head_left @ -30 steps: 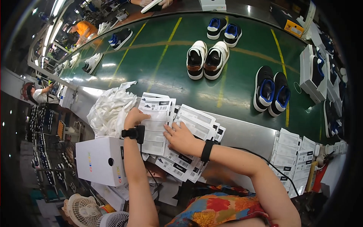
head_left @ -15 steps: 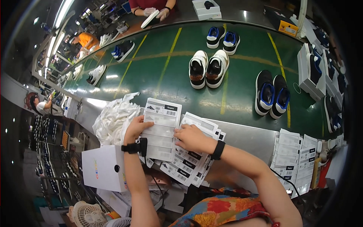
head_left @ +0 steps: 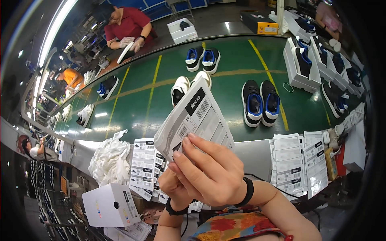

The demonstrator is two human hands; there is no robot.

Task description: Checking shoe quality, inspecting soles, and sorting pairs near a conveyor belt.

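Raised in front of me is a sheaf of white printed label sheets (head_left: 213, 120) with black bars and barcodes. My right hand (head_left: 215, 172) is closed on its near lower corner, fingertips lying across the printed face. My left hand (head_left: 175, 186) is closed at the same corner, below and partly behind the right one, so some of its fingers are hidden. Beyond the sheaf stands a pair of white sneakers (head_left: 179, 86), partly covered by it. More label sheets (head_left: 142, 164) lie on the steel ledge left of my hands.
Black sneakers with blue lining (head_left: 260, 104) stand on the green table (head_left: 148, 80). A white crumpled heap (head_left: 110, 158) and white shoebox (head_left: 108, 207) sit at left, label stacks (head_left: 287, 164) at right. Open shoeboxes (head_left: 301, 66) hold shoes. Across the table, a person (head_left: 128, 28) handles a white shoe.
Both hands have come together and lifted label sheets off the ledge, tilting them up before me. The view has swung, so the table's things appear farther left.
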